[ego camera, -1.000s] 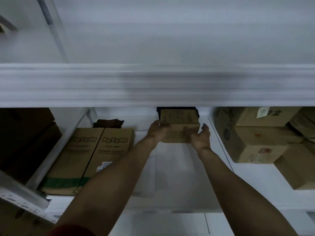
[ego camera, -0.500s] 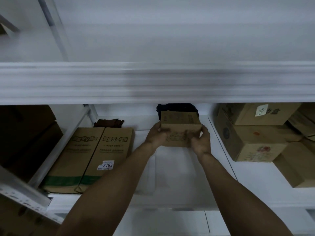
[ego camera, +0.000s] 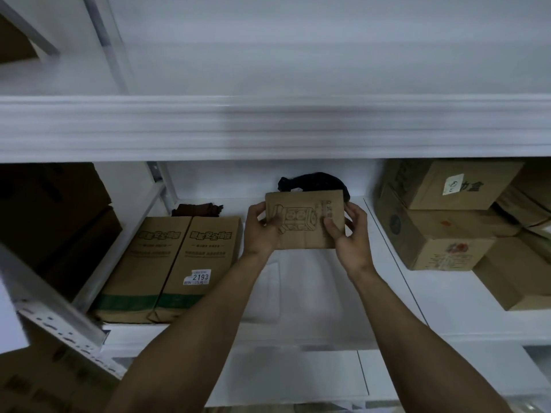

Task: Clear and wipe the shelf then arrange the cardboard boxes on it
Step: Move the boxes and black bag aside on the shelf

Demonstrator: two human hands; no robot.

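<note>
"2193" on a white price sticker (ego camera: 201,277) on the right-hand tall carton (ego camera: 200,265).

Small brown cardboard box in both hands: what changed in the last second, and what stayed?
The small brown cardboard box was tipped, so its printed face now faces the camera; the left hand and right hand kept gripping its sides, thumbs now on that face. More of the black cloth behind it shows. The two long brown cardboard boxes at left and the stacked brown boxes at right stayed put.
</note>
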